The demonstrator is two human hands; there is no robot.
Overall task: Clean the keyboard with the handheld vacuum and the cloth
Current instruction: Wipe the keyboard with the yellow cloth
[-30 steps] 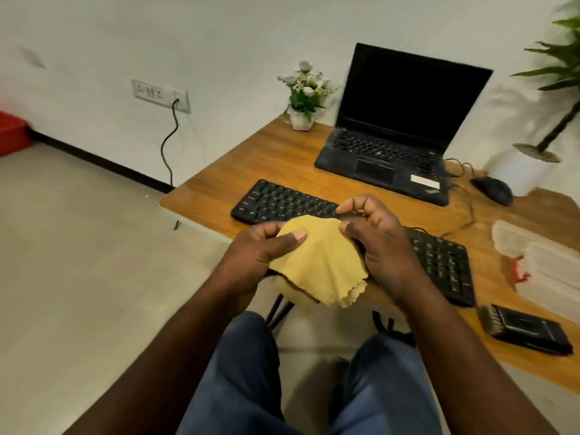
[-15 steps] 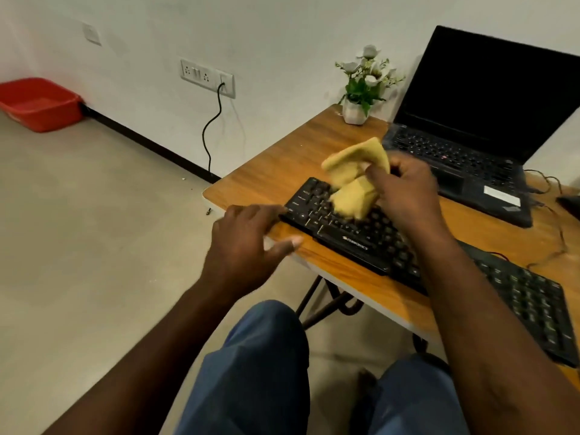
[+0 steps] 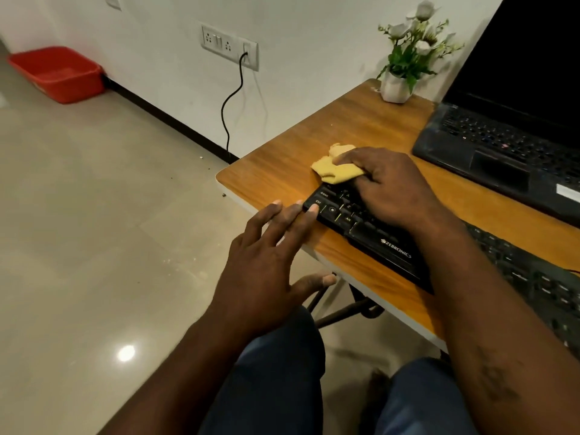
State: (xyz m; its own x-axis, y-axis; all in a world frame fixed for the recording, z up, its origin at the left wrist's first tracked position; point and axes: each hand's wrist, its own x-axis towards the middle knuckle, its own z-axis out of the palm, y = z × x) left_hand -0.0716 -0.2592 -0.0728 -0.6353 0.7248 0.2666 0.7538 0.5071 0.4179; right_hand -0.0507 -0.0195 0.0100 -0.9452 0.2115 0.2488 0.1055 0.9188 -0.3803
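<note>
Right hand (image 3: pixel 389 186) grips cloth (image 3: pixel 335 169) at left end of keyboard (image 3: pixel 376 240); left hand (image 3: pixel 266 265), fingers (image 3: pixel 292 218) straight, touches its corner

Colours: mustard-yellow plain fabric cloth (image 3: pixel 337 169); flat black plastic keyboard (image 3: pixel 376 240) with white key legends and white ZEBRONICS logo; open black laptop (image 3: pixel 502 152) with dark screen. Rectangular wooden desk top (image 3: pixel 282 171) is orange-brown, streaky grain, pale edge. Rectangular red plastic tub (image 3: pixel 56 73), small white pot (image 3: pixel 395 91) with green leaves and white flowers, white wall (image 3: pixel 314 42), black skirting strip (image 3: pixel 163 120), glossy beige floor (image 3: pixel 78 215).
</note>
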